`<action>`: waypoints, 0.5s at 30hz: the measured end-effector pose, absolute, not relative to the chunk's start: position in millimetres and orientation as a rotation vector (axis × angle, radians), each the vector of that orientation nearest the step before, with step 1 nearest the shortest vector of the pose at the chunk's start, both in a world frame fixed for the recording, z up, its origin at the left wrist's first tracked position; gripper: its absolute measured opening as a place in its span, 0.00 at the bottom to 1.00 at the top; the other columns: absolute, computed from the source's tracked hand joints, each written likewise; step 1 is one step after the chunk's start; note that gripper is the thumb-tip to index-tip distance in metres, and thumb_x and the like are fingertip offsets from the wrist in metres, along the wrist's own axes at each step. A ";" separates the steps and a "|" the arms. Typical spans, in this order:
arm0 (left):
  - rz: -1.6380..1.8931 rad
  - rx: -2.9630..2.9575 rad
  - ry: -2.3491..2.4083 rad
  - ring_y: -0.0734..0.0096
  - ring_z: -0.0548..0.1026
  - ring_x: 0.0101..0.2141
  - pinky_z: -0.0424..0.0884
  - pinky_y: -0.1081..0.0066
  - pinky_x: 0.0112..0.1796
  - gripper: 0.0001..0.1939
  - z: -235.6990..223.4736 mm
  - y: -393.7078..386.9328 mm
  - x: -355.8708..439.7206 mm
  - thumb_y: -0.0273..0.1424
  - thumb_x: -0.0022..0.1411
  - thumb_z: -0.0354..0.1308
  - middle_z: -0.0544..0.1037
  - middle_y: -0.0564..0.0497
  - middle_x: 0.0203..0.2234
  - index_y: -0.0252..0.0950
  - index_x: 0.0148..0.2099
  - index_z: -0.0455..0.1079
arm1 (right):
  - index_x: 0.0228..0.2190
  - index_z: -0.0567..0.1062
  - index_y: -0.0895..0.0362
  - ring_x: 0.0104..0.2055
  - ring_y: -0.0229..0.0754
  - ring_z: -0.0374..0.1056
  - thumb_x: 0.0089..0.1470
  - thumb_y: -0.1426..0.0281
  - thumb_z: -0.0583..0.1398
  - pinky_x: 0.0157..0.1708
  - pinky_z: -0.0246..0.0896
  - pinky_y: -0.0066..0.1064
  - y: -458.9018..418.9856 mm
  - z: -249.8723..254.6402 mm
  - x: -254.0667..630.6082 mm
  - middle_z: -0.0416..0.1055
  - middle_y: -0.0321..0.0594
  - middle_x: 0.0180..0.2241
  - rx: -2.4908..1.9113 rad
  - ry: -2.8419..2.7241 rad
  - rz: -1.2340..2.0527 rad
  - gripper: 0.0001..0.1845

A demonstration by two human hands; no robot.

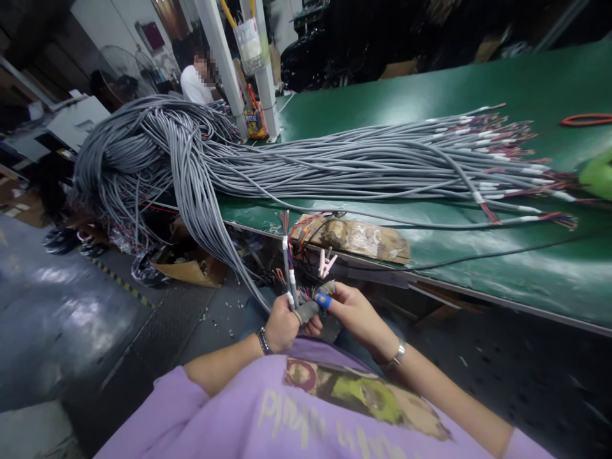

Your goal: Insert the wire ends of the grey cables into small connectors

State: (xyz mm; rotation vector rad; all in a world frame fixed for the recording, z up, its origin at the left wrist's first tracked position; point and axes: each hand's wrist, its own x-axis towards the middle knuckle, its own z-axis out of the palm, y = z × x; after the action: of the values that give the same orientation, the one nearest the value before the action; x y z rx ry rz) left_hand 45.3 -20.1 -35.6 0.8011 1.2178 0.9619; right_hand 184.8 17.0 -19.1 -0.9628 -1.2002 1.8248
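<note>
My left hand (289,320) is closed around the ends of several grey cables (288,258), which stand up out of the fist with white bands and loose coloured wires at their tips. Grey tape covers its thumb. Close beside it, my right hand (351,312) pinches at the thin coloured wires (307,293) by the left thumb; blue tape wraps one finger and grey tape another. Exactly what the right fingertips grip is too small to tell. From the left fist the cables run up and left into a large bundle of grey cables (335,162) lying along the green table.
The green table (502,274) has its front edge just beyond my hands. A pink clip (326,263) and a taped cardboard piece (368,239) are at that edge. A white post (268,95) rises behind the bundle. Cardboard boxes (191,271) sit below left. Another person (196,83) is farther back.
</note>
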 end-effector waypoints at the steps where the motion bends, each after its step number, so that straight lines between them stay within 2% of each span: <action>1: 0.981 0.780 1.226 0.73 0.70 0.15 0.64 0.75 0.17 0.25 -36.3 -19.8 45.8 0.52 0.44 0.64 0.74 0.50 0.14 0.34 0.26 0.67 | 0.21 0.69 0.54 0.17 0.36 0.59 0.39 0.51 0.67 0.20 0.56 0.30 15.5 -18.5 183.3 0.67 0.31 0.14 -0.941 -1.174 1.834 0.21; 4: 1.015 0.753 1.231 0.73 0.70 0.15 0.62 0.76 0.16 0.24 -36.2 -19.1 46.7 0.51 0.45 0.64 0.74 0.51 0.14 0.34 0.27 0.66 | 0.22 0.67 0.53 0.17 0.37 0.61 0.40 0.52 0.67 0.21 0.58 0.32 11.8 -17.0 179.3 0.66 0.30 0.13 -0.873 -1.074 1.927 0.21; 10: 0.997 0.751 1.236 0.75 0.68 0.13 0.62 0.76 0.16 0.24 -30.1 -18.8 47.9 0.51 0.44 0.64 0.73 0.51 0.13 0.34 0.25 0.65 | 0.23 0.68 0.54 0.16 0.37 0.61 0.37 0.50 0.68 0.19 0.56 0.31 16.4 -10.4 177.6 0.67 0.30 0.13 -0.911 -1.088 1.948 0.23; 15: 0.979 0.747 1.237 0.75 0.67 0.12 0.63 0.75 0.16 0.25 -28.5 -19.7 49.0 0.53 0.43 0.65 0.72 0.51 0.12 0.35 0.23 0.64 | 0.24 0.66 0.53 0.15 0.38 0.63 0.40 0.51 0.67 0.19 0.56 0.31 15.9 -11.1 175.9 0.66 0.29 0.12 -0.882 -1.076 2.021 0.22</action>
State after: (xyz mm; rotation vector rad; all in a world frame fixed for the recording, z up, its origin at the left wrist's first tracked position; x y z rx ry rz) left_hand 49.0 -19.7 -28.5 0.7468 1.2366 0.9787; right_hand 175.9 15.9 -11.1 -0.8821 -1.0756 2.0209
